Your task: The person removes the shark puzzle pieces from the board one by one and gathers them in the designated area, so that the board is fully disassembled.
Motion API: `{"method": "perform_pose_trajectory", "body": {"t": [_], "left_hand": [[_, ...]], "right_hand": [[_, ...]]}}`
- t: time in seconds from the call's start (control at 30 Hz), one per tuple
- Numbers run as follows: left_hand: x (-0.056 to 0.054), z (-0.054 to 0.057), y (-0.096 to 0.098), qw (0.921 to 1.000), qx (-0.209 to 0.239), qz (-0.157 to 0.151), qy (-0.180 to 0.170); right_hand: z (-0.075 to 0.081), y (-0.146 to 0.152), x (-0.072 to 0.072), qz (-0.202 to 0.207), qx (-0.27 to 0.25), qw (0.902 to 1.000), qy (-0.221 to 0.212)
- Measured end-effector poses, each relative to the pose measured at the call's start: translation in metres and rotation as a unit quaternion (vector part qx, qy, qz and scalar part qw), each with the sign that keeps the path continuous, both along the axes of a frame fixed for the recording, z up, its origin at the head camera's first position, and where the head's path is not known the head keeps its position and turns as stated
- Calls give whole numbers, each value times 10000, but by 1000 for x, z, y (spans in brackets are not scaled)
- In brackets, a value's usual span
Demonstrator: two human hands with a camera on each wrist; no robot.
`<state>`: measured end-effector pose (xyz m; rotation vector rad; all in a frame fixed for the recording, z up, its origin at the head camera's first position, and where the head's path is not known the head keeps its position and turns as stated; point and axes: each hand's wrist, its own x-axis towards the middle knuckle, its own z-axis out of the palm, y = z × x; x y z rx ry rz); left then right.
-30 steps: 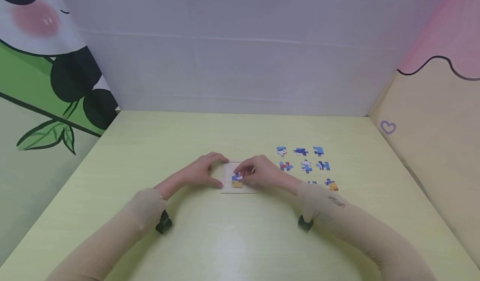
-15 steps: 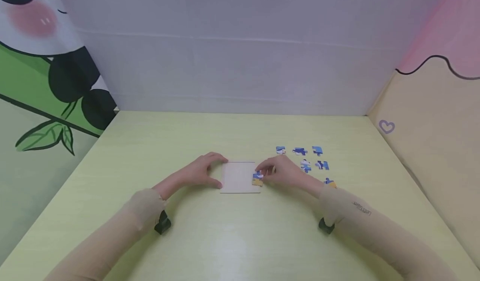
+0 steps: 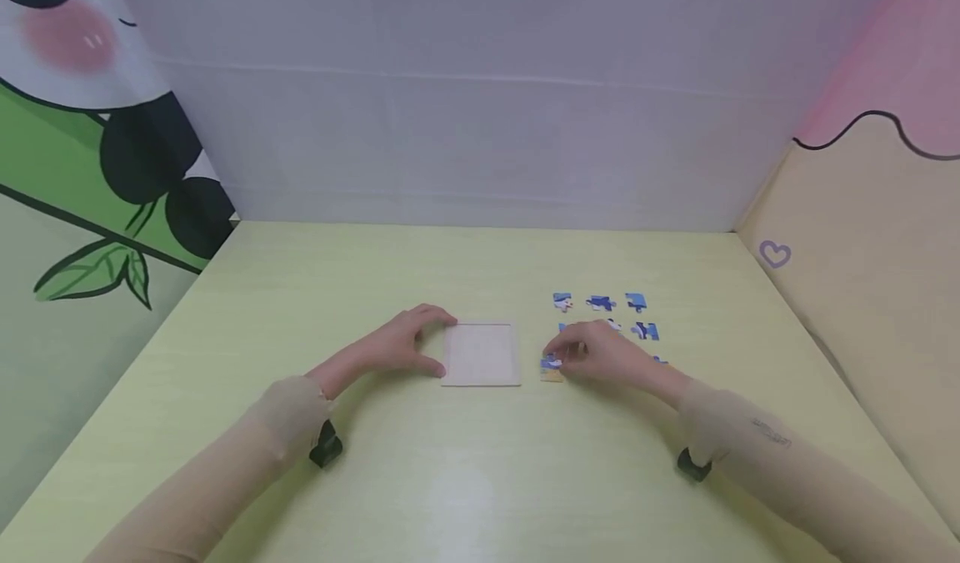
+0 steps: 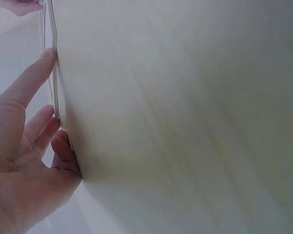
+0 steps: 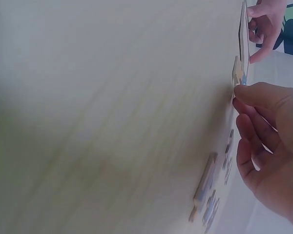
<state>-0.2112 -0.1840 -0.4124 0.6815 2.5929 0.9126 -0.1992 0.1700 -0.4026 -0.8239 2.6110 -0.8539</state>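
A square pale puzzle tray (image 3: 481,354) with a thin raised rim lies flat on the table, nothing in it. My left hand (image 3: 397,342) holds it at its left side, index finger at the far corner and thumb at the near one; in the left wrist view the thumb (image 4: 31,78) touches the tray's edge. To the right of the tray, my right hand (image 3: 603,353) pinches a jigsaw piece (image 3: 551,370), blue above and yellow below. The right wrist view shows this piece (image 5: 237,73) between thumb and index finger, low over or on the table; contact cannot be told.
Several loose jigsaw pieces lie in rows at the right, among them a blue-and-white piece (image 3: 562,302), a dark blue piece (image 3: 601,303), a light blue corner piece (image 3: 636,302) and another blue piece (image 3: 645,331). My right hand partly covers the nearer ones. A pale cloth wall (image 3: 480,146) stands behind the table.
My right hand has carried the jigsaw piece rightward from over the tray, past its right edge, to beside it. My left hand has stayed at the tray's left side.
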Motion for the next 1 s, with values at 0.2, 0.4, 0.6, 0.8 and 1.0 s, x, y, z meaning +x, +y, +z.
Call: {"method": "perform_pose_trajectory", "body": {"t": [0.2,0.4,0.6,0.8,1.0], "left_hand": [[0,1,0,10000,-41,25,-14],[-1,0,0,10000,-22,-11,17],[-2,-2,-1,10000,-7,-29,13],[-2,-2,-1,10000,-6,-10,7],[-3,-3,-1,10000,-35,-13,-2]], "right_hand": [[0,14,0,22,273,9996,89],[-1,28,-2,72,344,9993,116],[-2,39,-6,72,285,9995,144],[-3,42,-11,108,124,9998,66],[-2,40,-12,125,132,9998,-6]]}}
